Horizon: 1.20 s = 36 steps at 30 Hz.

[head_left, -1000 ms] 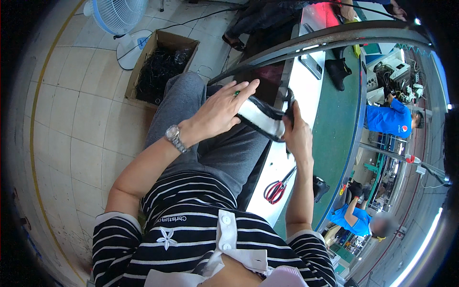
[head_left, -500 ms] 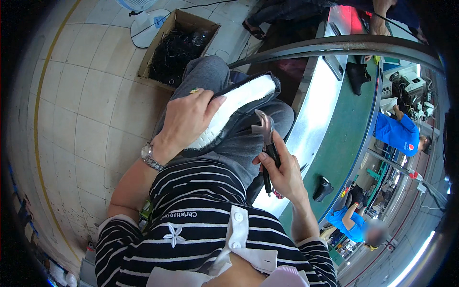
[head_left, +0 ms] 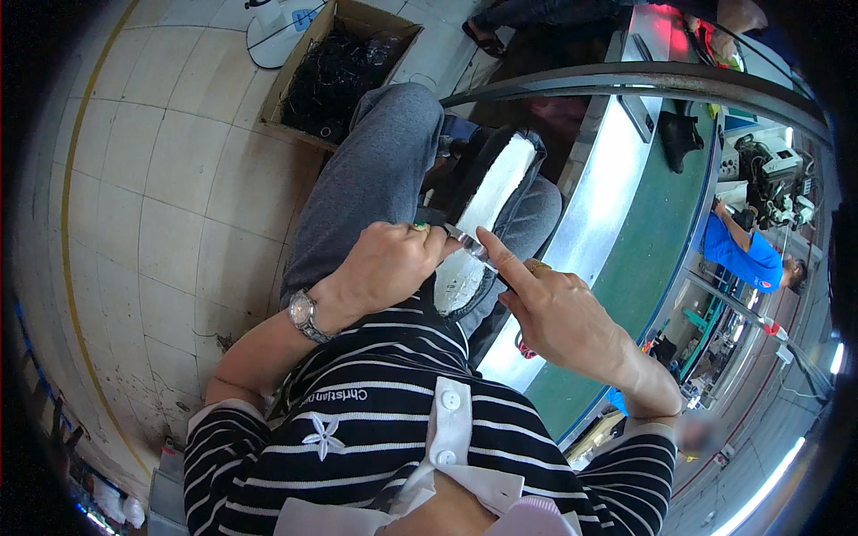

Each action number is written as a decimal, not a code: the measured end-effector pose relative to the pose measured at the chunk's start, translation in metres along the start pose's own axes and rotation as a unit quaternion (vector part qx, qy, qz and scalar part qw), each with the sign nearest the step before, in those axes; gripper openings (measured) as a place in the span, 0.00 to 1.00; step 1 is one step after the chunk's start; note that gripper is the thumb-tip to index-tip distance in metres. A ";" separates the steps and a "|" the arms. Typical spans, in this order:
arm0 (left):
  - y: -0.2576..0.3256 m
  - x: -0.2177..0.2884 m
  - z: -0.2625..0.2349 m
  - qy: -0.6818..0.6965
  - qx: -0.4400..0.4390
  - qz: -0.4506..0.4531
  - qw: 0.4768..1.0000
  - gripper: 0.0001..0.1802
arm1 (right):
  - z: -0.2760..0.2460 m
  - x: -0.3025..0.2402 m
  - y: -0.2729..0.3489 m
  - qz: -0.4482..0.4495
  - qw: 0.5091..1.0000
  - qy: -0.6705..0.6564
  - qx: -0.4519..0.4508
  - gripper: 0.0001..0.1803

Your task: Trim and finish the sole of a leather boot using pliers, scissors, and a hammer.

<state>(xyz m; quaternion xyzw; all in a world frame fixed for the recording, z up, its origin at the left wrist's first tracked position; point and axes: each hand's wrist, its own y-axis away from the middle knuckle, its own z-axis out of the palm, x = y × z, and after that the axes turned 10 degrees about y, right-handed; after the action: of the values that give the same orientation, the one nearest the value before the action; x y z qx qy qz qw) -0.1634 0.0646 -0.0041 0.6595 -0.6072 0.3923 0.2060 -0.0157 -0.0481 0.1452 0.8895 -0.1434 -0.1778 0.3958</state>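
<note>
A black shoe upper with a white insole bottom (head_left: 493, 192) lies upside down across my lap, its black edge folded around the white. My left hand (head_left: 391, 268) is closed at the shoe's near left edge, gripping it; the fingertips are partly hidden. From the right my right hand (head_left: 572, 314) holds lasting pincers (head_left: 472, 245), its index finger stretched along them. Their silver jaws cross the white bottom and reach the edge beside my left fingers. The handles are hidden under my right hand.
A cardboard box (head_left: 268, 112) of black scraps stands on the tiled floor. To my right runs a green conveyor belt (head_left: 597, 308) with a metal edge, carrying a black shoe (head_left: 679, 138). A phone (head_left: 636, 118) lies on the edge. A curved metal bar (head_left: 617, 76) crosses ahead. Co-workers are beyond.
My right hand has turned over and brought the pincers left onto the shoe. My left hand has slid from the white bottom to its near left edge. The shoe has turned more upright in view.
</note>
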 end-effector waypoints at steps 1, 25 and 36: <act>0.000 0.002 -0.002 0.000 -0.001 -0.002 1.000 0.10 | -0.003 -0.001 -0.002 0.034 0.998 0.006 -0.056 0.40; -0.040 -0.007 0.030 0.742 0.008 -0.305 0.597 0.49 | 0.046 0.031 0.015 -0.038 0.933 -0.353 0.058 0.39; -0.044 -0.025 0.000 0.710 -0.095 -0.318 0.621 0.51 | -0.013 0.070 -0.040 0.003 0.956 0.222 0.190 0.37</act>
<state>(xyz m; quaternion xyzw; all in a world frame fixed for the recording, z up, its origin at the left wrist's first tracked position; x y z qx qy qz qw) -0.1199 0.0881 -0.0147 0.3042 -0.0586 0.5890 0.7464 0.0576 -0.0411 0.1089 0.9650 -0.0853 0.0559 0.2417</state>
